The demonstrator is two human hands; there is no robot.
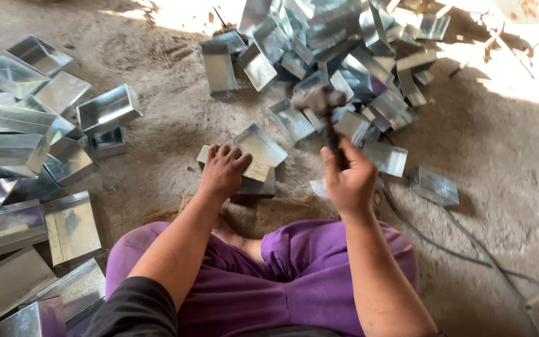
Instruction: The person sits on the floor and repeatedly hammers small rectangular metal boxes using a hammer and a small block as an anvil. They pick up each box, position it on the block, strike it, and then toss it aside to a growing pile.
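My left hand (223, 170) presses down on a small folded sheet-metal box (258, 170) that rests on a block on the dirt floor in front of my knees. An open metal tray (261, 145) leans just behind it. My right hand (348, 181) grips the dark handle of a hammer, whose blurred head (318, 100) is raised above and behind the box. My legs in purple cloth (294, 274) are folded below both hands.
A heap of shiny metal boxes (338, 43) lies ahead. More boxes and long folded pieces (20, 156) are stacked at my left. A single box (433, 185) sits at right, near a dark cable (444, 246) running across the floor.
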